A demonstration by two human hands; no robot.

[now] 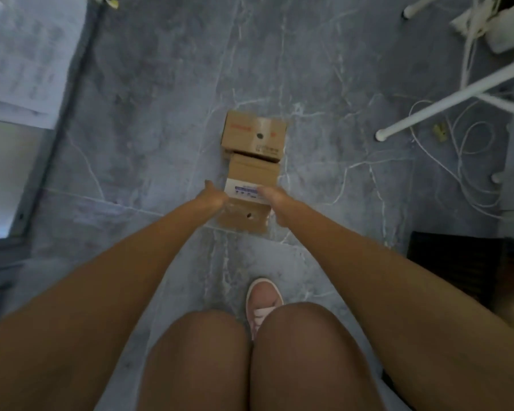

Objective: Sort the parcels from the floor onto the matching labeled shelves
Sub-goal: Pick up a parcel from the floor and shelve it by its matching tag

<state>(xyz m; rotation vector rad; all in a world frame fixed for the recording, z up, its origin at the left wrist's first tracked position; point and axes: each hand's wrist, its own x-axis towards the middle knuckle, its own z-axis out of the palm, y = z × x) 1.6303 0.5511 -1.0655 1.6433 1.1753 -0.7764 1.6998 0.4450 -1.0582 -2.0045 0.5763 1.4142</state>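
Observation:
Two brown cardboard parcels lie end to end on the grey marble floor [161,143]. The near parcel [251,173] bears a white label with blue print and has a small round hole in its near face. My left hand [212,195] is pressed against its left side and my right hand [275,200] against its right side, fingers curled around the edges. The far parcel [254,134] has red print, a dark round hole and a small label, and touches the near one's far end. No shelves are visible.
White table legs [451,99] and loose white cables [469,149] lie at the right. A dark grille or box [454,262] is near the right edge. A glass panel with a dark frame [36,114] runs along the left. My pink shoe [263,301] stands behind the parcels.

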